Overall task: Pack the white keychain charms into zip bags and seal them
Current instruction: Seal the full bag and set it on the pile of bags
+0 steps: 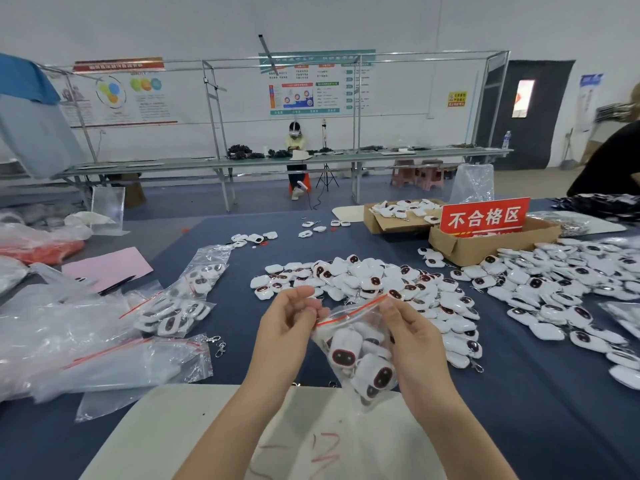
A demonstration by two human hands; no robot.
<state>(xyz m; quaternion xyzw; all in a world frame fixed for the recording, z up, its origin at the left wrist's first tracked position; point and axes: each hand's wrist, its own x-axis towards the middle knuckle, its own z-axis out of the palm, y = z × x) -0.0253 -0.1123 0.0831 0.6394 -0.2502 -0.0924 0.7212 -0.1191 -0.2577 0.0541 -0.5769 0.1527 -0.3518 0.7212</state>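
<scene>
Both my hands hold a clear zip bag (360, 355) with a red zip strip above the white board at the table's near edge. Several white keychain charms with dark red faces fill it. My left hand (289, 320) pinches the left end of the zip strip. My right hand (410, 337) pinches the strip's right end, fingers curled over the bag's top corner. A large heap of loose white charms (377, 285) lies just beyond the bag on the blue cloth.
Filled zip bags (180, 306) and a stack of unfilled ones (86, 362) lie at left. A second charm heap (568, 292) spreads at right. Cardboard boxes (485, 244) with a red sign (485, 216) stand behind it. A pink sheet (107, 266) lies far left.
</scene>
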